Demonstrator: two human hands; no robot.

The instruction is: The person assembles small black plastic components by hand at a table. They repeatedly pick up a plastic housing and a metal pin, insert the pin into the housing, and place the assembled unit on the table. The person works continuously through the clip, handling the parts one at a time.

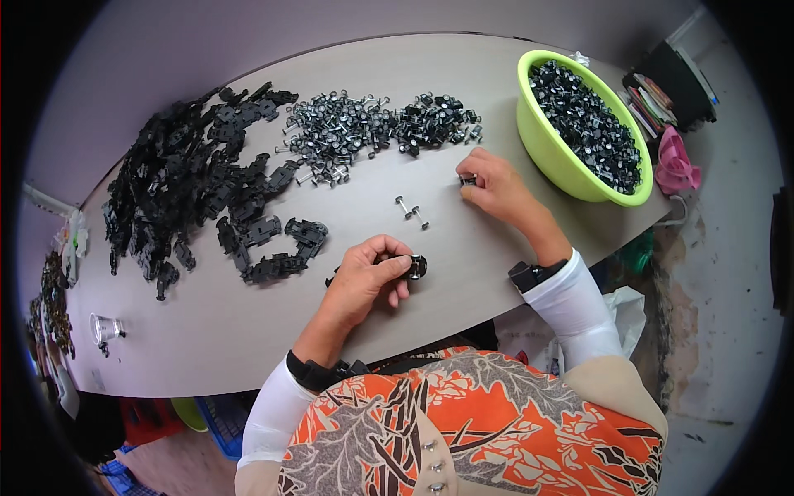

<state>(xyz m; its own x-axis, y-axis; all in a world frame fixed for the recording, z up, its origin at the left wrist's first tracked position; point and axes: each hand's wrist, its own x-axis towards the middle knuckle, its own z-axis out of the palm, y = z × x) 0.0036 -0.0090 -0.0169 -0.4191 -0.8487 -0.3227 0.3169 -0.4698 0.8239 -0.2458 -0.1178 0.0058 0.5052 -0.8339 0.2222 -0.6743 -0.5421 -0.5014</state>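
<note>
Near the table's front edge, my left hand [368, 274] is closed around a black plastic toy car chassis [418, 266], whose end sticks out past the thumb. Farther right, my right hand [500, 190] pinches a small wheel axle [468, 179] with dark wheels; the fingers partly cover it. Between the hands lie two loose wheel axles, one [403, 207] beside the other [420, 217], each a silver rod with black wheels. Beyond them spreads a heap of silver-and-black wheel axles [335, 128], with a darker heap of similar pieces [434, 124] at its right.
A large pile of black chassis [169, 178] covers the table's left. At the right edge stands a lime-green basin [552, 169] full of wheel axles. A clear plastic cup [105, 328] is at the far left. Books [652, 101] and a pink bag [676, 164] sit beyond the basin.
</note>
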